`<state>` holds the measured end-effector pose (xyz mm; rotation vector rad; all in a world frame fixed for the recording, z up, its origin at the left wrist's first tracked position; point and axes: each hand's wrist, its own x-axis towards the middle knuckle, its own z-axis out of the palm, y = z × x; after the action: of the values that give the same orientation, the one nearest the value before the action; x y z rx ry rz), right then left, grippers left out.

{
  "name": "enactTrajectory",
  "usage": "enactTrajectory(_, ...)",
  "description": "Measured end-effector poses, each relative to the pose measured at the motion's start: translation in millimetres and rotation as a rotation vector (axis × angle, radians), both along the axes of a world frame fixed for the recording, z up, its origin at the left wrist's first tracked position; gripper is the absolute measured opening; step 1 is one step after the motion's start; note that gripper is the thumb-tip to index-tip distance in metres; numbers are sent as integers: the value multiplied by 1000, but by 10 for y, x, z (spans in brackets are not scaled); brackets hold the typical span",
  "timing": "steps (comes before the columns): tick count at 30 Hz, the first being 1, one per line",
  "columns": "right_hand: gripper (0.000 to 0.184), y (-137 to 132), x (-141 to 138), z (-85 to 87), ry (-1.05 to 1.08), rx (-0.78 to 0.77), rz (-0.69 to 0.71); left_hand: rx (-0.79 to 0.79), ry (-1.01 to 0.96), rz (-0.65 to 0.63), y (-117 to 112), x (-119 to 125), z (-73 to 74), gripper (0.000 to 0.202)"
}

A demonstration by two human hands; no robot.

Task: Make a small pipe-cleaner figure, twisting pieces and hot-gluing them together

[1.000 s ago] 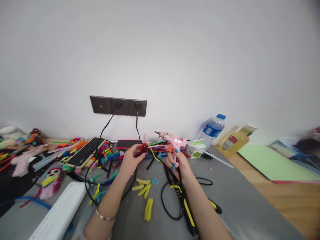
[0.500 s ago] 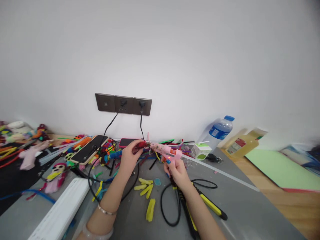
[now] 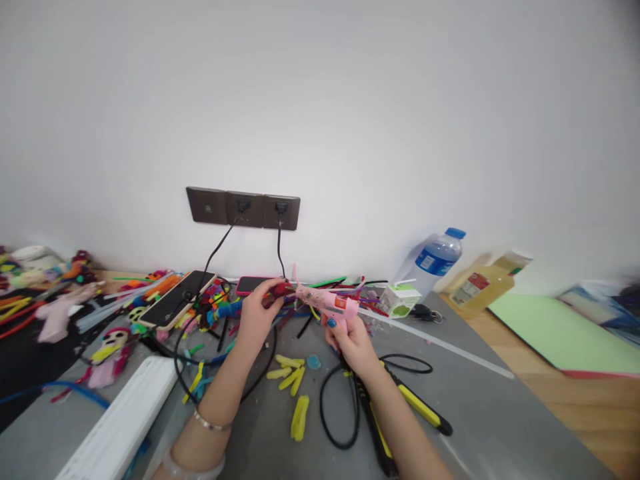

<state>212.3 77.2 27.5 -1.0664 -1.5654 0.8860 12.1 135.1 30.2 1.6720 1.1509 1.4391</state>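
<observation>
My right hand (image 3: 349,338) is closed round the handle of a pink hot glue gun (image 3: 325,301), its nozzle pointing left. A long translucent glue stick (image 3: 440,340) sticks out of the gun's back end. My left hand (image 3: 260,312) pinches a small dark red fuzzy piece (image 3: 283,291), seemingly of pipe cleaner, right by the nozzle; the fingers hide part of it. Below the hands lie several short yellow fuzzy strips (image 3: 299,418) and a small blue disc (image 3: 313,361). Yellow-and-black pliers (image 3: 420,407) lie under my right forearm.
Left are a phone (image 3: 177,300), a white power strip (image 3: 123,420), a pipe-cleaner doll (image 3: 107,353) and many coloured pipe cleaners. A black cord (image 3: 323,413) loops on the grey table. Right stand a small carton (image 3: 400,300), a water bottle (image 3: 437,260) and a yellow bottle (image 3: 483,287).
The view has shifted slightly. Both hands keep their holds, with the glue gun's nozzle still close to the red piece. The gun's orange light no longer shows.
</observation>
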Motion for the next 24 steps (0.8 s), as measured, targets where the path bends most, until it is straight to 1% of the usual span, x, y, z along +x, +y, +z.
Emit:
enactTrajectory(6,48,18,23,-82,-1,10,14,39,40,16,11,-4,-13,30)
enactTrajectory(10,44,25,34,-120,-21,20,-9,47,55,19,10,-6,-6,31)
enactTrajectory(14,43,21,28,-95,-16,21,-18,45,43,29,-1,-2,13,30)
enactTrajectory(18,46,19,26,-67,-12,33,-22,33,26,36,-11,0,32,29)
enactTrajectory(24,49,21,29,-71,-31,38,-37,36,32,38,-14,-4,37,29)
